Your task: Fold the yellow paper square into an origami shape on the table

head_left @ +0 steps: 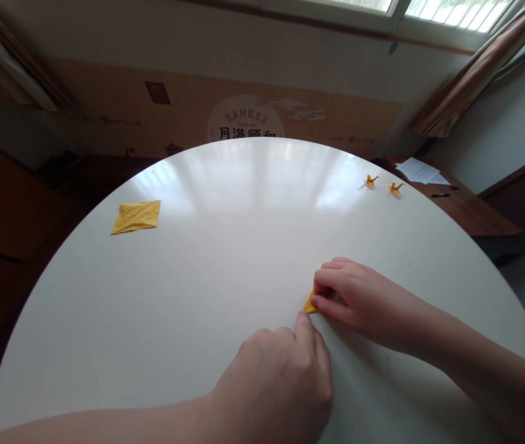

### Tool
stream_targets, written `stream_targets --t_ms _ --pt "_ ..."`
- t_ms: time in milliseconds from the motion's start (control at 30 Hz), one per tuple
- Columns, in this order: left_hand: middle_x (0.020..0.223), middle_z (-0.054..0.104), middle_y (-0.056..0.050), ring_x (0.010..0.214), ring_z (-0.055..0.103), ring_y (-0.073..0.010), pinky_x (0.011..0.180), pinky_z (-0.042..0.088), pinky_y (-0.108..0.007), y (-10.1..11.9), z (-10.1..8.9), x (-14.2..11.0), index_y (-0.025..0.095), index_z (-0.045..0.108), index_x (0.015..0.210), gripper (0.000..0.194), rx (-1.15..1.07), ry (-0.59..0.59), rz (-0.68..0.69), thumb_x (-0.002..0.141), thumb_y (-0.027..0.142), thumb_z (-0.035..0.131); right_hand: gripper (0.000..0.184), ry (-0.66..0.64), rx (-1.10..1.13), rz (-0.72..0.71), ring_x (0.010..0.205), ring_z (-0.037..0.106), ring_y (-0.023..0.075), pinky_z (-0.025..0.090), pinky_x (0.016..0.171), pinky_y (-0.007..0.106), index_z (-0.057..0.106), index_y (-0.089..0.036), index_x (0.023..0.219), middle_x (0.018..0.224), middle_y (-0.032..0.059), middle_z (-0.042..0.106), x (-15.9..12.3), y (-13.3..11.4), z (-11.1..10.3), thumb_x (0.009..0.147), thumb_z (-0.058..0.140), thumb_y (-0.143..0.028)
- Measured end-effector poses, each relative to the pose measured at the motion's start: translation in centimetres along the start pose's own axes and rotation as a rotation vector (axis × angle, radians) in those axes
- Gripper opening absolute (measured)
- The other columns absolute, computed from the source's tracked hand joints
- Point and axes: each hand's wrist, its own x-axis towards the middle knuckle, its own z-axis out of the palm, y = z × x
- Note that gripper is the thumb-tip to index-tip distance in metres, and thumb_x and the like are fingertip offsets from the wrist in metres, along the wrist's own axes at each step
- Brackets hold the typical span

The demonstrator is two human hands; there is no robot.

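Observation:
A small folded piece of yellow paper (309,304) lies on the white table, right of its middle. My right hand (352,296) pinches it between thumb and curled fingers, which cover most of it. From below, my left hand (285,364) reaches in with its index fingertip on the paper's lower corner. The other left fingers are bent, and the left thumb is hidden. How the paper is folded under my fingers cannot be made out.
The round white table (174,296) has a curved far edge. Creased yellow paper sheets (137,217) lie at its far left. Two small yellow origami cranes (370,181) sit at the far right. Beyond them, white papers (422,171) rest on a brown wooden surface (479,213).

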Motion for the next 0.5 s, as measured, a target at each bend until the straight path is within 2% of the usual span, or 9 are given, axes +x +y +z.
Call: stream_targets --t_ms 267,500 --pt "0.104 0.071 -0.022 0.052 0.064 -0.0236 0.036 0.052 -0.034 -0.1 -0.5 0.4 0.003 0.064 0.121 0.039 -0.063 -0.013 0.003 0.086 0.014 0.049 0.024 0.055 0.046 0.032 0.078 0.055 0.0174 0.04 0.068 0.028 0.05 -0.019 0.068 0.078 0.0006 0.061 0.0 0.9 0.2 0.089 0.062 -0.022" --pt "0.096 0.069 -0.019 0.058 0.065 -0.0237 0.043 0.055 -0.034 -0.4 -0.6 0.5 0.006 0.065 0.116 0.034 -0.115 -0.067 -0.012 0.087 0.014 0.048 0.024 0.064 0.106 0.048 0.075 0.057 0.0165 0.041 0.066 0.027 0.051 -0.02 0.067 0.076 -0.0006 0.063 0.1 1.2 0.3 0.086 0.065 -0.023"
